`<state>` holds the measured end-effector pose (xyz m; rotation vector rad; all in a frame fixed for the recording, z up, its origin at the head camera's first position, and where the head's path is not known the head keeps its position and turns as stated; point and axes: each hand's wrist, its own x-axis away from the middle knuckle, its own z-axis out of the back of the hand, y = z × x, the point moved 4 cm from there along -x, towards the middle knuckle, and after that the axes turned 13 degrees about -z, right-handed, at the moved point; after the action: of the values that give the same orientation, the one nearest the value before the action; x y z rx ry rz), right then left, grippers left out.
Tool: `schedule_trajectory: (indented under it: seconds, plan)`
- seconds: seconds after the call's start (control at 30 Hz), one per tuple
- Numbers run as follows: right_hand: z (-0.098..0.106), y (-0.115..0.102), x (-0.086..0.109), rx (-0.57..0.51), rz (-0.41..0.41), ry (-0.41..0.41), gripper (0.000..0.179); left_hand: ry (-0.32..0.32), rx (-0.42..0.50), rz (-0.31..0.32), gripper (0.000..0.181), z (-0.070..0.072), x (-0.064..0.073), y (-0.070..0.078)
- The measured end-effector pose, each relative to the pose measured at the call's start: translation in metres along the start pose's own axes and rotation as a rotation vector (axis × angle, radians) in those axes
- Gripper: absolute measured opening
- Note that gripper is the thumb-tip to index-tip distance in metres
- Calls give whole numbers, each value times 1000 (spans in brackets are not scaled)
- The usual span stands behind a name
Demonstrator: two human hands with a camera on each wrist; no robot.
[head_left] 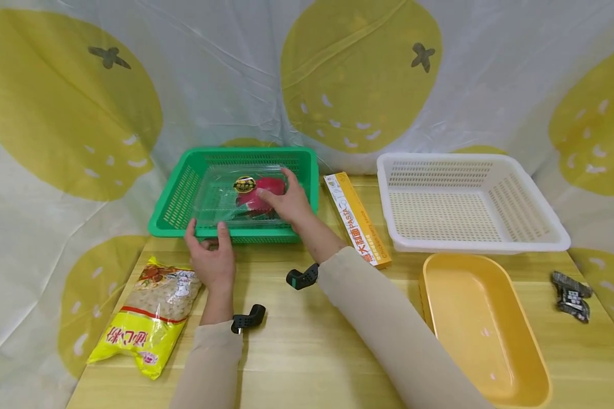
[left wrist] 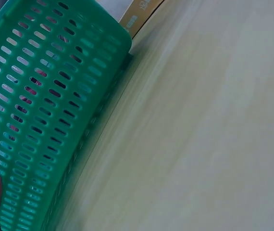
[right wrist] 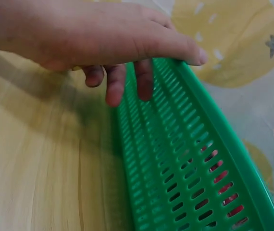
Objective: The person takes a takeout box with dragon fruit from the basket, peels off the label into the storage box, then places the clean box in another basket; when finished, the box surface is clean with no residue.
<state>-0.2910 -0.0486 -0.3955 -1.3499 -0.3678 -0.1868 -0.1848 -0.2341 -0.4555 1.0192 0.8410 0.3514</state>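
In the head view, a clear plastic box [head_left: 217,196] with a dark pink fruit-like thing [head_left: 268,190] under its lid lies in the green basket [head_left: 158,221]. The right hand [head_left: 291,204] holds the box's right end, thumb across the lid and index finger at the far corner; its other fingers are hidden. At the basket's front rim, toward the left, is the left hand [head_left: 212,261], thumb and index finger pointing up and apart. The right wrist view shows this left hand [right wrist: 127,41] from the side, one fingertip at the rim and fingers hanging outside the slotted wall.
A yellow bag of pasta [head_left: 148,318] lies at the left. Right of the green basket are a long pasta box [head_left: 358,218] and a white basket [head_left: 476,247]. A yellow tub [head_left: 534,346] stands in front of the white one, with small black packets [head_left: 572,296] at the far right.
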Motion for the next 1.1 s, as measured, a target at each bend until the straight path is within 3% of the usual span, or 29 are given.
schedule_trajectory:
  seconds: [0.13, 0.33, 0.87, 1.1]
  plan:
    - [-1, 0, -6, -69, -34, -28, 90, 8, 25, -13, 70, -1, -1, 0]
    - [-3, 2, -11, -74, -86, -39, 89, 10, 51, -23, 71, -2, -2, 0]
    - [-7, 4, -14, 2, -107, -28, 66, 19, 19, -16, 72, 0, -2, -2]
    - [-7, 4, -7, 81, -68, -46, 52, 15, -2, -6, 73, 0, 1, -2]
